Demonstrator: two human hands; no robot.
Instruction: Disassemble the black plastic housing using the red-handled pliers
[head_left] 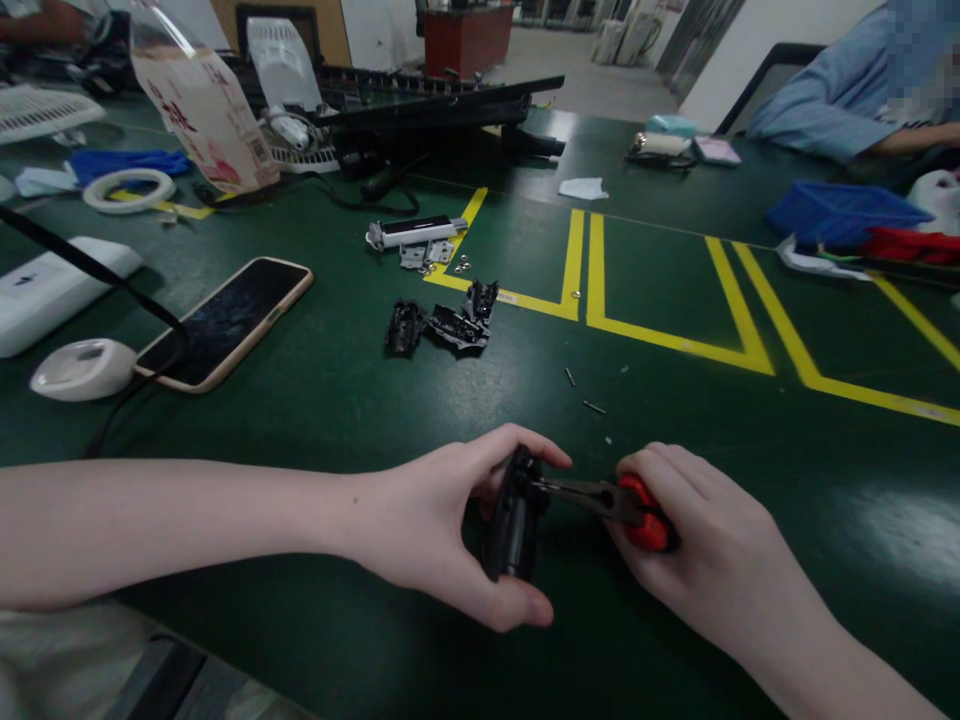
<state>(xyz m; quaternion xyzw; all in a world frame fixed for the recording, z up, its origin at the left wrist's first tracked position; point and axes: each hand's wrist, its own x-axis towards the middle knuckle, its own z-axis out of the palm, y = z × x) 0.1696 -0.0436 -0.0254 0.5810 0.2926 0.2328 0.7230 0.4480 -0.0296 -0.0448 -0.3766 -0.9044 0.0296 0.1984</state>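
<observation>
The left hand (pixel 442 525) holds a small black plastic part (pixel 514 530) near the front of the green desk (pixel 337 400). Its fingers are curled tight around the part, with the thumb under it and the other fingers over the top. The part stands up on its edge, just above the desk.

The right hand (pixel 705 560) is just beside it, on the right. Its fingers are closed around the red handles of a pair of pliers (pixel 607 500). The dark metal nose of the pliers points left and touches the top of the black part.

A little farther away, in the middle of the desk, lie more black broken pieces (pixel 446 325). Two tiny metal pins (pixel 583 392) lie between those pieces and the hands. Behind the pieces is a small silver and black bar (pixel 416 232) with little metal plates next to it. Yellow lines (pixel 592 290) are painted on the desk.

On the left lie a phone (pixel 225 322) with a dark screen, a white round thing (pixel 82 368) with a black cord, and a roll of tape (pixel 129 190). Far away on the right sits another person in a blue sleeve (pixel 832 90), near a blue tray (pixel 840 212).
</observation>
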